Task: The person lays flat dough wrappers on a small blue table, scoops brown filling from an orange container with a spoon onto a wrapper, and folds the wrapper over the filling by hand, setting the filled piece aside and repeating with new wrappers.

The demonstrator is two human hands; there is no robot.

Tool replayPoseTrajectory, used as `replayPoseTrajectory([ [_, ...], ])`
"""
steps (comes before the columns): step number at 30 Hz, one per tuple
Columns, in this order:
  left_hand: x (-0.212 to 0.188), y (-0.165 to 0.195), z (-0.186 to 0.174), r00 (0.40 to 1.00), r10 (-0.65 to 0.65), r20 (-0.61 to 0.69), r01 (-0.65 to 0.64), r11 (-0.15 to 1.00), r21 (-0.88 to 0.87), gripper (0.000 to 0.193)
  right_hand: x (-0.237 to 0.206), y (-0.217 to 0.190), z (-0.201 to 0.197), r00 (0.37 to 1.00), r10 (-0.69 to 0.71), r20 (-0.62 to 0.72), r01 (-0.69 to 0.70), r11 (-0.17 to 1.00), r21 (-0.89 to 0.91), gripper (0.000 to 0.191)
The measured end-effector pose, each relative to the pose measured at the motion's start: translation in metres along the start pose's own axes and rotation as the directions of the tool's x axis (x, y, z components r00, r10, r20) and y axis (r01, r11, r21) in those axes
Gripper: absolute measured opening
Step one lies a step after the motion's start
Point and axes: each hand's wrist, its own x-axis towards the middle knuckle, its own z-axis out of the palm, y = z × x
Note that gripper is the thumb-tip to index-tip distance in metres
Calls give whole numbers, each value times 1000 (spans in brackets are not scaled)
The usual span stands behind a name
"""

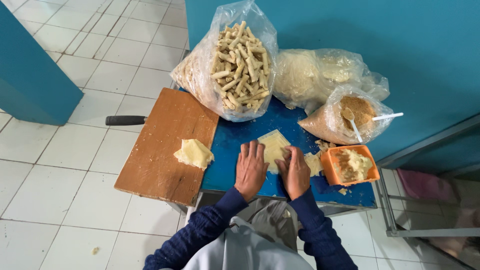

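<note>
Two hands: your left hand (251,170) lies flat, palm down, on the near-left edge of the pastry sheet (274,148); your right hand (295,171) presses its near-right edge, fingers curled over it. Neither is clenched.
Sheet: the pale square lies on the blue table (235,140), which serves as the landmark below.
Risk: the thin sheet could tear or roll unevenly, I judge, if one hand pushes harder than the other.
Near right: an orange tub (350,165) of pale filling sits close to the table's front edge, just beside your right hand; a careless elbow could tip it off.
Left: a wooden board (160,145) overhangs the table, with a folded stack of sheets (194,153) on it and a black handle (125,120) showing behind.
Far right: a clear bag of brown crumbs (345,117) holds two white spoons.
Far middle: a clear bag of finished rolls (240,65), tall and open.
Farthest: a clear bag of pale shreds (310,75) against the teal wall. No labels show.
</note>
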Motion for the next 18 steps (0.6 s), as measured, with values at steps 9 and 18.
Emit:
replayPoseTrajectory([
  [9, -19, -10, 13, 952, 216, 215, -254, 953, 167, 39, -6, 6, -74, 988, -127, -88, 110, 979, -171, 35],
  [18, -21, -8, 11, 954, 214, 208, -255, 947, 194, 37, -21, 58, -132, 999, 51, -16, -53, 868, -493, 43],
])
